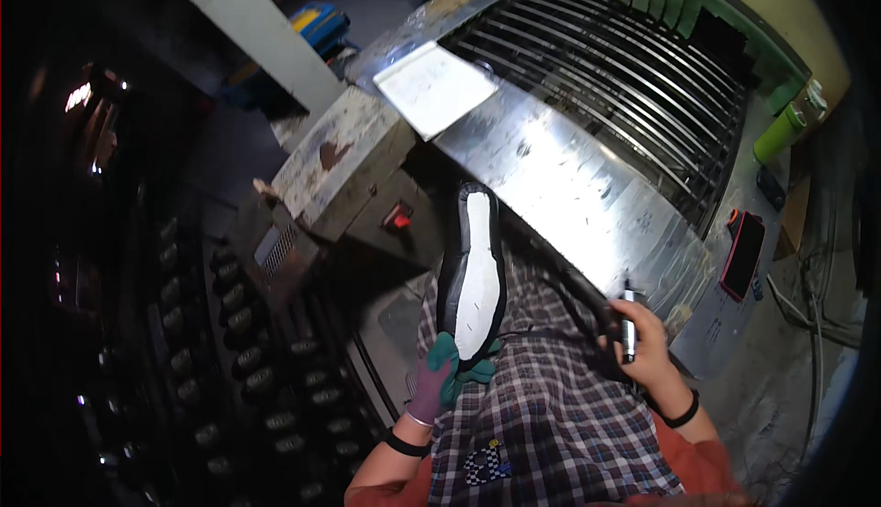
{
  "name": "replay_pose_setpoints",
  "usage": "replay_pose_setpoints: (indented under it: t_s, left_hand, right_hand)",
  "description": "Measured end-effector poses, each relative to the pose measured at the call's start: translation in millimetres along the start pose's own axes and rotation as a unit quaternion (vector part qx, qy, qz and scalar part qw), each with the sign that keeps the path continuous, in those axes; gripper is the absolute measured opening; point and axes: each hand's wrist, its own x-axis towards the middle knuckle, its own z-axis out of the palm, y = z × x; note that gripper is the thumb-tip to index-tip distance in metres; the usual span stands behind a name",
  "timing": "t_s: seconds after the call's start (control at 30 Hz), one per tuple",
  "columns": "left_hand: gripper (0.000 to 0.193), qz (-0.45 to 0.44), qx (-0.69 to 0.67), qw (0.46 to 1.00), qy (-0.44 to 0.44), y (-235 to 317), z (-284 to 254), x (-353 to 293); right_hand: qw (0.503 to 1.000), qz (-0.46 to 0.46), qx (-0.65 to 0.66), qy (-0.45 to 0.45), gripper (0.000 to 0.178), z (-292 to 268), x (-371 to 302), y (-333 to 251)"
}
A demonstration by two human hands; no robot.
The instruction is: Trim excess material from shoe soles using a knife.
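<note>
My left hand (451, 374), in a green and grey-purple glove, grips one end of a black lasted shoe upper (475, 278). Its white underside faces up, with a few short dark marks on it. The upper is held in front of my plaid apron, its other end pointing away from me. My bare right hand (647, 346) is closed around a silver and black marker pen (629, 331), held upright near the edge of the metal table (569, 204). The pen is apart from the upper.
Beyond the table lies a conveyor bed of metal bars (615, 76). A white sheet or pad (436, 89) lies on the table. To the right are a phone (742, 255) and a green bottle (778, 135). A red knob (399, 220) and dark racks with rows of rounded items (248, 323) are at left.
</note>
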Motion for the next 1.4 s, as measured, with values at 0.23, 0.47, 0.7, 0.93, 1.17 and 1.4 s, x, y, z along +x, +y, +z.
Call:
replay_pose_setpoints:
  t_s: [0.23,0.47,0.7,0.93,1.17,1.4]
  left_hand:
    - [0.053,-0.062,-0.174,0.982,0.043,-53,-34,-23]
    - [0.045,-0.092,-0.308,0.947,0.006,-69,-59,-21]
    - [0.053,-0.068,-0.282,0.956,0.034,-81,-70,-21]
    - [0.047,-0.067,-0.183,0.976,0.097,-76,-72,-32]
    - [0.041,-0.084,-0.078,0.991,0.075,-74,-75,-34]
    - [0.045,-0.098,-0.109,0.986,0.080,-61,-68,-28]
  right_hand:
    - [0.821,0.297,0.417,-0.254,0.050,82,25,-25]
    - [0.739,0.372,0.479,-0.295,0.053,119,33,-24]
    - [0.725,0.390,0.483,-0.297,0.046,128,40,-26]
    - [0.968,-0.050,0.023,-0.243,0.051,106,55,-23]
    - [0.874,-0.153,-0.290,-0.359,0.069,74,60,-35]
    - [0.853,-0.172,-0.323,-0.371,0.071,70,70,-44]
